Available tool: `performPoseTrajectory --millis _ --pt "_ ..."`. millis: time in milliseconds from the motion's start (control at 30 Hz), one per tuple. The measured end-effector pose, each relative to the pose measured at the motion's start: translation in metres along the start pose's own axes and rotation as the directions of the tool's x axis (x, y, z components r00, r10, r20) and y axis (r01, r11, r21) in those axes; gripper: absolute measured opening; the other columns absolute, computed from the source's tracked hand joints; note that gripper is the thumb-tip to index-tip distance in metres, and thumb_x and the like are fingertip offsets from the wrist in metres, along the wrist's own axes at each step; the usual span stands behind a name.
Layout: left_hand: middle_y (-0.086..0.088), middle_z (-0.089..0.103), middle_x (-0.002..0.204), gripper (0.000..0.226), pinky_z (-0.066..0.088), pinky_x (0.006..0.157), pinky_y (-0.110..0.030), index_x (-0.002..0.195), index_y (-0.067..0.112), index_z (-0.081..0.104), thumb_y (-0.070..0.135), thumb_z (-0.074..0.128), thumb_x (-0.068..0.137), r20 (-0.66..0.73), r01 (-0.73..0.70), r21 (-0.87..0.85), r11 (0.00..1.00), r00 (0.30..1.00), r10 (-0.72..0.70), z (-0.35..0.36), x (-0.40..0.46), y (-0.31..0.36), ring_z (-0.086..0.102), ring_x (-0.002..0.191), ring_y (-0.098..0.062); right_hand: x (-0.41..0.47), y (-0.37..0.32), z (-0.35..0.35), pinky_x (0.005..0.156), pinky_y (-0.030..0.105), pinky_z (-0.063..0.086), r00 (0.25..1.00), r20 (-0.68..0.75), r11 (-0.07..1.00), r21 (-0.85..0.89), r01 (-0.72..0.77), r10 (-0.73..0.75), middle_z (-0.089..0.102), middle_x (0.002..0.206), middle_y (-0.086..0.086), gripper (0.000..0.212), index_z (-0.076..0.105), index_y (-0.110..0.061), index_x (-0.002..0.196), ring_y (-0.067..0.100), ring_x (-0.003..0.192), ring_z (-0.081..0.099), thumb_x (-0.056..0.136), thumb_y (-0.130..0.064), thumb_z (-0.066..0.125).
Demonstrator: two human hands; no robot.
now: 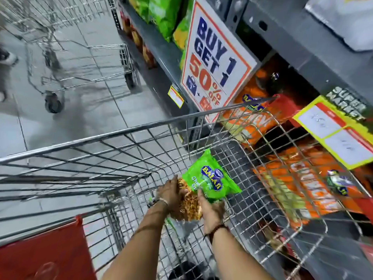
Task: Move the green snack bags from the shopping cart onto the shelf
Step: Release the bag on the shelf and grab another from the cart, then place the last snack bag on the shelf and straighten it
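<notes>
Both my arms reach down into the wire shopping cart (125, 136). A green snack bag (210, 178) with a blue logo lies near the cart's far right corner, its lower part printed with brown snacks. My left hand (171, 194) grips the bag's left side. My right hand (211, 209) holds its lower right edge, fingers on the green face. A second bag seems to lie under my hands, mostly hidden. More green snack bags (163, 15) stand on the grey shelf (161, 51) at the upper middle.
A "Buy 1 Get 1 50% off" sign (216, 57) hangs off the shelf edge above the cart. Orange snack bags (302, 178) fill the lower shelf on the right. Another wire cart (84, 63) stands on the tiled floor at upper left. The red child seat flap (46, 253) is near me.
</notes>
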State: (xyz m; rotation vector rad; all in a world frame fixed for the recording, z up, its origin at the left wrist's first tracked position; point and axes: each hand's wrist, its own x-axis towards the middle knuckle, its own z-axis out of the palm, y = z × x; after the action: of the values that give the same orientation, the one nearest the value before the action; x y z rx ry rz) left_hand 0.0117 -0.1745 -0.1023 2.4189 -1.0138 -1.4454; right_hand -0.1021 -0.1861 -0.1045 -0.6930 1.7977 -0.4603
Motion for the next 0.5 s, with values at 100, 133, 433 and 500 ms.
performPoseTrajectory --millis 100,133,433,500 --pt "-0.023 0.037 0.139 0.076 0.029 0.11 -0.039 0.14 0.015 0.022 0.044 0.058 0.079 0.017 -0.002 -0.029 1.0 1.0 0.003 0.001 -0.004 -0.004 0.033 0.131 -0.036 -0.001 -0.006 0.0 0.097 0.047 0.046 0.992 0.126 0.981 0.19 -0.032 0.008 0.063 0.112 0.019 0.029 0.056 -0.006 0.105 0.028 0.098 0.06 0.078 -0.007 0.066" --pt "-0.024 0.039 0.138 0.079 0.028 0.111 -0.039 0.138 0.015 0.026 0.047 0.06 0.075 0.032 -0.005 -0.071 0.997 0.999 0.007 0.001 -0.008 -0.004 0.033 0.13 -0.037 -0.004 -0.006 -0.002 0.096 0.047 0.047 0.991 0.131 0.984 0.176 -0.038 0.015 0.064 0.11 0.019 0.022 0.057 -0.01 0.098 0.028 0.097 0.061 0.078 -0.012 0.067" --pt "-0.005 0.047 0.135 0.088 0.037 0.109 -0.049 0.127 0.028 0.039 0.058 0.072 0.051 0.059 -0.06 -0.499 0.865 0.993 0.103 0.003 -0.058 0.004 0.045 0.124 -0.026 -0.05 -0.039 -0.048 0.095 0.049 0.048 0.982 0.141 0.99 -0.045 0.135 -0.128 0.06 0.111 0.011 0.037 0.051 -0.01 0.111 0.031 0.101 0.06 0.08 -0.024 0.066" --pt "-0.003 0.046 0.135 0.076 0.034 0.111 -0.044 0.128 0.023 0.037 0.045 0.072 0.064 0.07 -0.065 -0.53 0.846 0.99 0.12 -0.005 -0.077 0.014 0.044 0.122 -0.021 -0.067 -0.051 -0.061 0.095 0.047 0.048 0.978 0.148 0.984 -0.076 0.16 -0.147 0.062 0.109 0.015 0.03 0.051 -0.011 0.102 0.028 0.099 0.058 0.08 -0.026 0.065"
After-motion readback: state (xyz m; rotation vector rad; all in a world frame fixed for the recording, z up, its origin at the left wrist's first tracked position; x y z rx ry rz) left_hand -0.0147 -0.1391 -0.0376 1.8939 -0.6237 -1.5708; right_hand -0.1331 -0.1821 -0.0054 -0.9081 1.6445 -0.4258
